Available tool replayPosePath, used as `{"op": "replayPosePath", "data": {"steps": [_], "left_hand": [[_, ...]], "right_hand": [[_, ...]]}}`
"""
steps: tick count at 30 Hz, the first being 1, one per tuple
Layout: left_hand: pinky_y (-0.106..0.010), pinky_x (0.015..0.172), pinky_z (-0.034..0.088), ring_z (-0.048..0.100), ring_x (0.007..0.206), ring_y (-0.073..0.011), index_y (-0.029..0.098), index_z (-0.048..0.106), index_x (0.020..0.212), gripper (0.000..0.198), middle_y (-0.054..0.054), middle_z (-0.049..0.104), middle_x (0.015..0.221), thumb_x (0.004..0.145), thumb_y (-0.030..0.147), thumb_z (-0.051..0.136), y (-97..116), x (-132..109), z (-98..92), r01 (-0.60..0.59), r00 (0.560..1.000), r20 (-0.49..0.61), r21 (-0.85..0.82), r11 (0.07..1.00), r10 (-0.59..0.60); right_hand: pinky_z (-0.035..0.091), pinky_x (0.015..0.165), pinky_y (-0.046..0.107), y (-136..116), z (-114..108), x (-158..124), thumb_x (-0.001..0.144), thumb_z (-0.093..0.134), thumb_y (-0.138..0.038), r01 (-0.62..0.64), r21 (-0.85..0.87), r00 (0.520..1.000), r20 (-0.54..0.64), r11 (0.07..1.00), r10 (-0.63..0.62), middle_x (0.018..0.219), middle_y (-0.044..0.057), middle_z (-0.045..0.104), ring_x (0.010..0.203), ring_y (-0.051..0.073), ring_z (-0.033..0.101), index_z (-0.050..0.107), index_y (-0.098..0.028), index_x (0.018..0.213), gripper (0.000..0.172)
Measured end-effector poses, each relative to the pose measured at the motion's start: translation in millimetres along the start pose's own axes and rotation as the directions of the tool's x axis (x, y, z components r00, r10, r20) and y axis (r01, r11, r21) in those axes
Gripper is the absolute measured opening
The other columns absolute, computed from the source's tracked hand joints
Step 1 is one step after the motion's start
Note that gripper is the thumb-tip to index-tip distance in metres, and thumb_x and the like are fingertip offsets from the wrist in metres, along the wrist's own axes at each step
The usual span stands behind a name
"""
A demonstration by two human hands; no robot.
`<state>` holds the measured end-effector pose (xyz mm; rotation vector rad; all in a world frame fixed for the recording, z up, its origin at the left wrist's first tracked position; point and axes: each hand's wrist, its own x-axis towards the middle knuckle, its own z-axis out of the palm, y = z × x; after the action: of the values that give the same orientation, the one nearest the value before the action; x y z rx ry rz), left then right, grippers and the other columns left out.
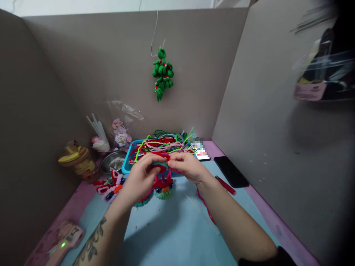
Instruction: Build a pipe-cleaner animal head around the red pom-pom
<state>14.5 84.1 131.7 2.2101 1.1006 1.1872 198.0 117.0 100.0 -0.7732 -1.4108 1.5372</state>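
Red pipe cleaner piece is sitting pinched between both hands, just above the bench, in front of the blue tray. Left hand is holding its left end, grip narrow, fingers curled round it. Right hand is pinching the right end, grip narrow too, thumb and forefinger on it. Directly under the hands, small red-and-teal finished pieces are lying on the bench. Tray behind is holding a tangle of mixed-colour pipe cleaners. Steel bowl is sitting just left of the tray. Red pen and dark phone are lying right of the right hand. Green ornament is hanging on the back wall.
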Motion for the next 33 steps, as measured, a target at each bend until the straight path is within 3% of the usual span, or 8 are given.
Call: {"op": "replayPosePath", "data": {"steps": [6, 12, 17, 21, 27, 30, 33], "left_hand": [[-0.035, 0.085, 0.05, 0.062, 0.09, -0.0183, 0.018, 0.067, 0.096, 0.021, -0.006, 0.068, 0.096, 0.079, 0.012, 0.056, 0.6, 0.7, -0.9, 0.07, 0.997, 0.019, -0.073, 0.995, -0.068], [-0.035, 0.083, 0.051, 0.062, 0.09, -0.0185, 0.018, 0.067, 0.096, 0.018, -0.007, 0.067, 0.096, 0.08, 0.016, 0.058, 1.7, 0.6, -1.2, 0.125, 0.992, 0.035, -0.168, 0.978, -0.121], [-0.034, 0.078, 0.052, 0.063, 0.087, -0.0187, 0.017, 0.067, 0.094, 0.017, -0.007, 0.067, 0.093, 0.079, 0.018, 0.06, 4.4, 0.3, -3.0, 0.166, 0.986, 0.049, -0.228, 0.959, -0.159], [-0.033, 0.077, 0.052, 0.063, 0.086, -0.0184, 0.017, 0.068, 0.093, 0.017, -0.007, 0.068, 0.092, 0.077, 0.016, 0.061, 3.2, 1.2, -2.9, 0.166, 0.986, 0.039, -0.237, 0.957, -0.161], [-0.03, 0.075, 0.052, 0.063, 0.082, -0.0171, 0.017, 0.069, 0.088, 0.014, -0.005, 0.067, 0.088, 0.076, 0.014, 0.061, 4.6, 2.2, -2.2, 0.146, 0.989, 0.007, -0.242, 0.959, -0.149], [-0.027, 0.067, 0.051, 0.063, 0.078, -0.0159, 0.017, 0.067, 0.086, 0.011, -0.005, 0.066, 0.087, 0.076, 0.016, 0.063, 5.7, 2.1, -3.4, 0.192, 0.98, 0.005, -0.301, 0.934, -0.2], [-0.023, 0.056, 0.047, 0.061, 0.067, -0.0137, 0.016, 0.065, 0.089, 0.017, -0.004, 0.066, 0.08, 0.073, 0.021, 0.068, 2.9, 1.9, -4.0, 0.284, 0.95, 0.003, -0.421, 0.862, -0.312]], "right_hand": [[0.02, 0.049, 0.023, -0.5, -2.9, 0.0, 0.063, 0.079, -0.038, -0.047, 0.05, 0.998, 0.036, 0.998, 0.046, 0.052, -0.008, 0.044, 0.047, 0.005, 0.031, 0.058, -0.016, 0.061, 0.03], [0.025, 0.051, 0.023, -2.1, 0.0, -0.2, 0.059, 0.081, -0.036, -0.012, 0.03, 1.0, -0.015, 0.999, 0.013, 0.058, -0.006, 0.049, 0.051, 0.006, 0.036, 0.058, -0.016, 0.062, 0.03], [0.029, 0.054, 0.023, -2.5, 1.4, -1.7, 0.065, 0.075, -0.035, 0.076, -0.069, 0.996, -0.048, 0.995, -0.08, 0.063, -0.004, 0.049, 0.056, 0.008, 0.041, 0.057, -0.017, 0.061, 0.026], [0.039, 0.063, 0.026, -3.1, 4.5, -2.6, 0.067, 0.07, -0.027, 0.157, -0.188, 0.98, -0.088, 0.969, -0.176, 0.078, -0.001, 0.056, 0.068, 0.011, 0.05, 0.058, -0.018, 0.06, 0.017], [0.044, 0.079, 0.031, -2.8, 19.3, -6.5, 0.069, 0.06, -0.015, 0.279, -0.415, 0.896, -0.213, 0.866, -0.391, 0.085, 0.002, 0.059, 0.084, 0.016, 0.056, 0.053, -0.02, 0.056, 0.016], [0.045, 0.081, 0.032, -3.1, 21.1, -7.1, 0.072, 0.062, -0.016, 0.292, -0.411, 0.891, -0.211, 0.864, -0.402, 0.085, 0.003, 0.06, 0.085, 0.017, 0.057, 0.057, -0.02, 0.059, 0.015], [0.044, 0.088, 0.035, -6.0, 15.8, -6.7, 0.079, 0.061, -0.023, 0.303, -0.392, 0.902, -0.175, 0.869, -0.393, 0.098, 0.005, 0.063, 0.098, 0.018, 0.058, 0.065, -0.02, 0.066, 0.013]]}}
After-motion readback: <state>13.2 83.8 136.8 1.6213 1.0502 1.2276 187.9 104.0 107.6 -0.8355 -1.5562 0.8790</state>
